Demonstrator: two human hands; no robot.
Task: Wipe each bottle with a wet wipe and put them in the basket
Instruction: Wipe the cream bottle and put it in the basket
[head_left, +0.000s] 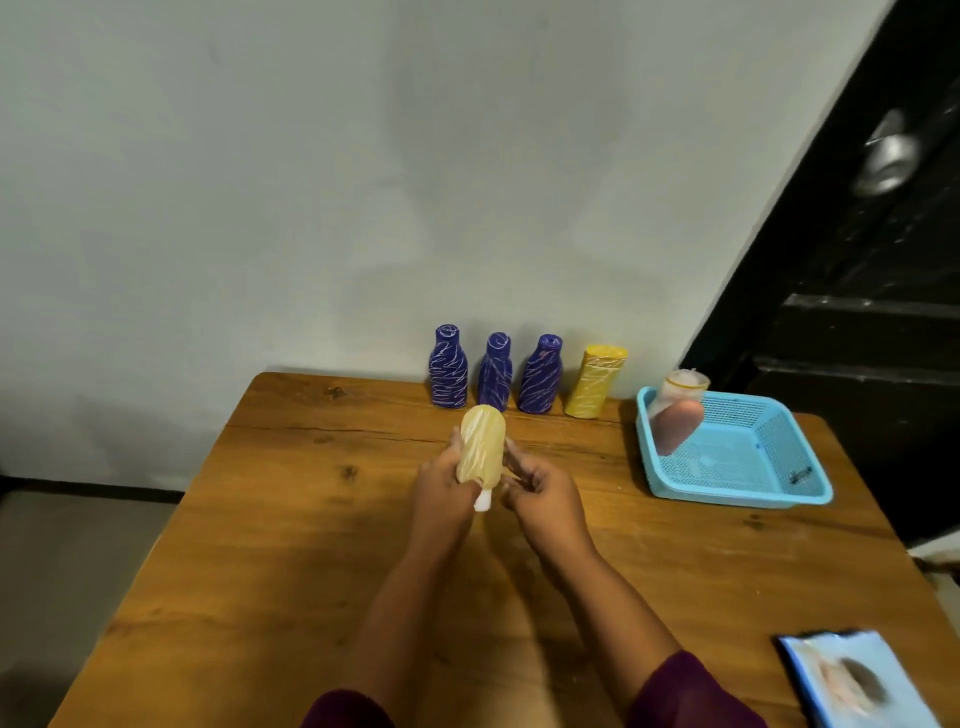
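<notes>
A wipes pack (852, 680) lies at the near right corner of the surface (291, 545). At mid-surface both hands hold the pale bottle (483, 451), its long axis tilted up and away. The left hand (445, 491) wraps it and the right hand (543, 493) curls against its side. A white bit (483, 500) sticks out below. To the right, a pink bottle (675, 421) leans in the basket (737, 491). Three purple bottles (494, 373) and a yellow one (595, 382) stand along the wall.

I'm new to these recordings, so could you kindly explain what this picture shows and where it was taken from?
No machine: a person's bare hands, filmed by a head-worn camera looking down at a wooden table. The left hand holds a pale yellow bottle; the right hand is against its side. The white bit below may be a wipe; I cannot tell. By the wall stand three blue bottles and a yellow one. A blue basket holds one bottle; a packet lies nearby.
</notes>
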